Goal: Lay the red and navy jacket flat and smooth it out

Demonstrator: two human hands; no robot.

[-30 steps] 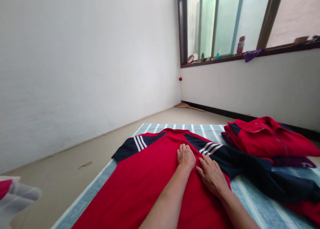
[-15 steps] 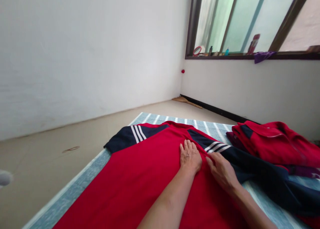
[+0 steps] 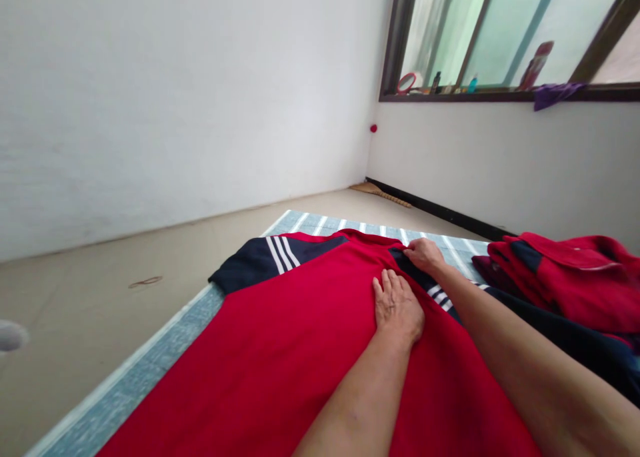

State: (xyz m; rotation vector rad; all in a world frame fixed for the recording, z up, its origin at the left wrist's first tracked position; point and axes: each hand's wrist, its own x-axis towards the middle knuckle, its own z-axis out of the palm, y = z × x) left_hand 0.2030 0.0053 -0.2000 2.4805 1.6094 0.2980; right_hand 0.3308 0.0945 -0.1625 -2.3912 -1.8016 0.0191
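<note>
A red jacket [image 3: 280,337] with navy sleeves and white stripes lies spread on a blue-and-white striped mat [image 3: 150,377]. My left hand [image 3: 399,308] rests flat on its upper body, fingers spread a little. At the jacket's right shoulder, near the collar, my right hand [image 3: 424,254] has its fingers closed on the fabric edge. The left sleeve [image 3: 255,265] is tucked short at the mat's edge, while the right sleeve [image 3: 555,324] stretches away to the right, partly hidden by my right forearm.
Folded red clothes [image 3: 575,280] are piled on the mat's right side. White walls meet in the corner behind. A window sill [image 3: 500,97] carries a round mirror [image 3: 407,82], bottles and a purple cloth [image 3: 555,95]. A thin loop [image 3: 145,282] lies on the floor to the left.
My right hand has moved up and away from me, from the striped part of the shoulder to near the collar. My left hand stays flat on the jacket. The view has shifted slightly.
</note>
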